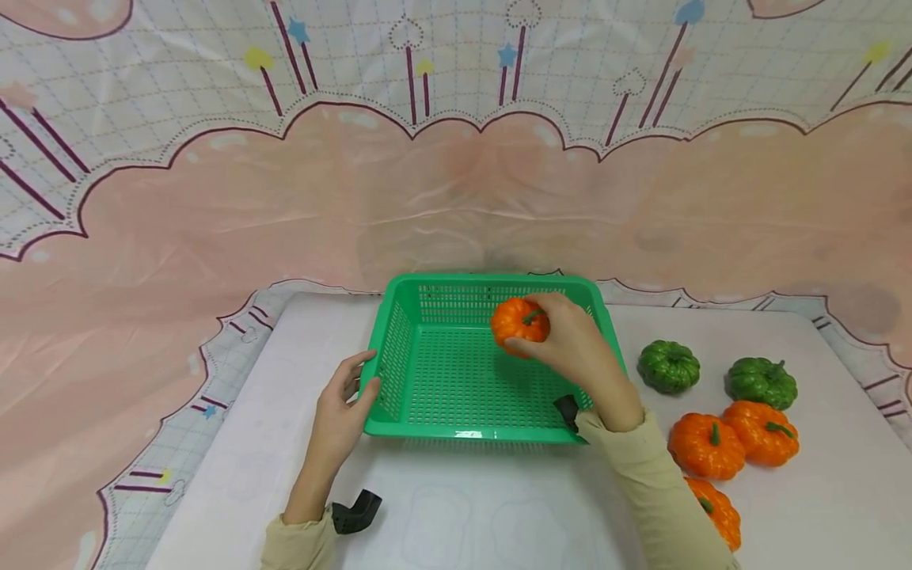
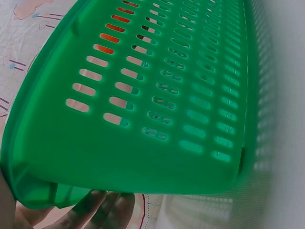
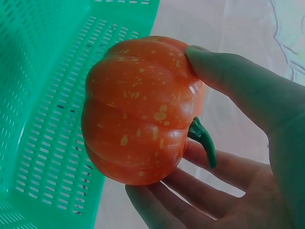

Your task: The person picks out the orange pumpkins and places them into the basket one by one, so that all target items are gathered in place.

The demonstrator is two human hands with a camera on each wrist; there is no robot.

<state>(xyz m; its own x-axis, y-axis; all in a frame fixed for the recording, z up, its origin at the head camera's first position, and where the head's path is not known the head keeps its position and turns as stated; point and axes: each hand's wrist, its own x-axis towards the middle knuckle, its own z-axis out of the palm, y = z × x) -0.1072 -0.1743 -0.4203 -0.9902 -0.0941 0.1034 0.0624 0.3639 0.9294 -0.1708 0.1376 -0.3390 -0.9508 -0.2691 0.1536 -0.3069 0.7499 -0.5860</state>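
Observation:
A small orange pumpkin (image 1: 510,323) with a green stem hangs over the right half of a green plastic basket (image 1: 442,433). My right hand (image 1: 580,348) holds it, thumb on one side and fingers on the other; yellow flecks on its skin (image 3: 138,105) show in the right wrist view. At the basket's left side, my left hand (image 1: 340,419) grips the rim, its thumb over the near part. The left wrist view shows fingers (image 2: 119,210) of that hand under the rim, beside the slotted wall (image 2: 95,143). Nothing lies on the visible basket floor.
Right of the basket sit two green pumpkins (image 1: 669,367) (image 1: 759,382). Nearer are several orange pumpkins (image 1: 707,447), one (image 1: 721,514) partly hidden by the right sleeve (image 1: 648,483). All stand on a white table (image 1: 442,507). A patterned cloth (image 1: 456,190) hangs behind.

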